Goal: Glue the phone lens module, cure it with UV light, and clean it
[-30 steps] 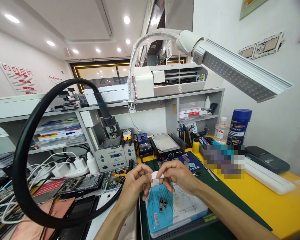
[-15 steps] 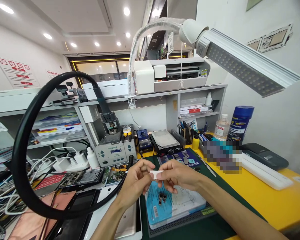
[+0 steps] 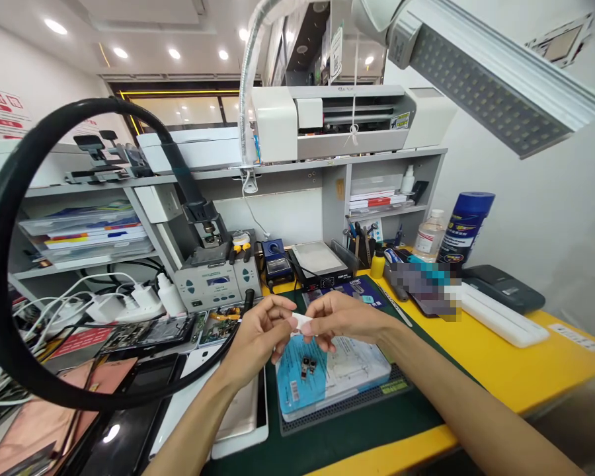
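My left hand (image 3: 256, 336) and my right hand (image 3: 346, 318) meet over the green mat (image 3: 357, 436), both pinching a small white strip (image 3: 301, 322) between their fingertips. Below them lies a blue and white card package (image 3: 327, 375) carrying two small black parts (image 3: 305, 365). The package rests on a grey tray at the mat's middle. A white phone (image 3: 238, 416) lies flat just left of the package, under my left wrist.
A thick black hose loop (image 3: 10, 370) arcs over the left side above opened phones and boards (image 3: 153, 330). A grey rework station (image 3: 217, 284), a hot plate (image 3: 320, 261), bottles (image 3: 429, 235) and a blue can (image 3: 463, 225) stand at the back. A lamp head (image 3: 480, 73) hangs overhead.
The view has tilted down and shifted, so the bench's front edge now shows. Both hands stay together on the white strip, slightly nearer the shelf.
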`<act>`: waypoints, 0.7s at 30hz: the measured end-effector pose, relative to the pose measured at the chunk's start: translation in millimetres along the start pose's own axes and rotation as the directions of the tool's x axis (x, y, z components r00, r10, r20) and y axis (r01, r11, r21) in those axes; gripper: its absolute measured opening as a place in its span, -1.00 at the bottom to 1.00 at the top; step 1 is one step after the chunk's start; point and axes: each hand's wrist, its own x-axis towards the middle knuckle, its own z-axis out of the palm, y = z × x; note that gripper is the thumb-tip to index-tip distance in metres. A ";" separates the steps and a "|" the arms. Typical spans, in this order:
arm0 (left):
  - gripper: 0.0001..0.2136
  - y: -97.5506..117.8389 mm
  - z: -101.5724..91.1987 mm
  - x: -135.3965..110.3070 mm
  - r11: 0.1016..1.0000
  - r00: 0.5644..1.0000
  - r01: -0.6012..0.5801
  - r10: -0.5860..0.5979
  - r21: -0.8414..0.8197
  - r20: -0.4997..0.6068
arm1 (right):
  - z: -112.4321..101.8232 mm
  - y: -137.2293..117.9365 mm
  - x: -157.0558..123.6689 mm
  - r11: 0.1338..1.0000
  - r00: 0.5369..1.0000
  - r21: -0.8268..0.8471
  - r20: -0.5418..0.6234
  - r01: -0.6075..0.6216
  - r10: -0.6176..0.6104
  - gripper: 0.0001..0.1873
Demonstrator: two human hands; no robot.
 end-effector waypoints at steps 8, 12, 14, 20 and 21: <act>-0.76 -6.7 0.6 1.3 0.997 0.999 0.045 -0.045 -0.062 0.011 | -10.3 4.3 -1.0 0.999 0.998 -0.003 0.046 0.049 -0.049 -0.75; -0.79 -7.6 4.8 0.7 0.990 0.997 0.083 -0.083 -0.111 0.007 | -9.5 7.1 0.8 0.995 0.995 -0.013 0.016 0.099 -0.099 -0.76; -0.78 -6.5 7.1 0.2 0.987 0.995 0.098 -0.100 -0.129 -0.010 | -7.6 8.2 2.3 0.992 0.992 -0.016 -0.007 0.128 -0.128 -0.78; -0.75 -5.1 10.2 -0.1 0.978 0.991 0.112 -0.123 -0.176 -0.054 | -3.5 10.9 5.7 0.978 0.977 -0.064 -0.058 0.201 -0.204 -0.79; -0.75 -5.6 10.4 0.0 0.977 0.991 0.109 -0.121 -0.182 -0.060 | -2.8 11.2 6.0 0.975 0.975 -0.072 -0.064 0.208 -0.213 -0.79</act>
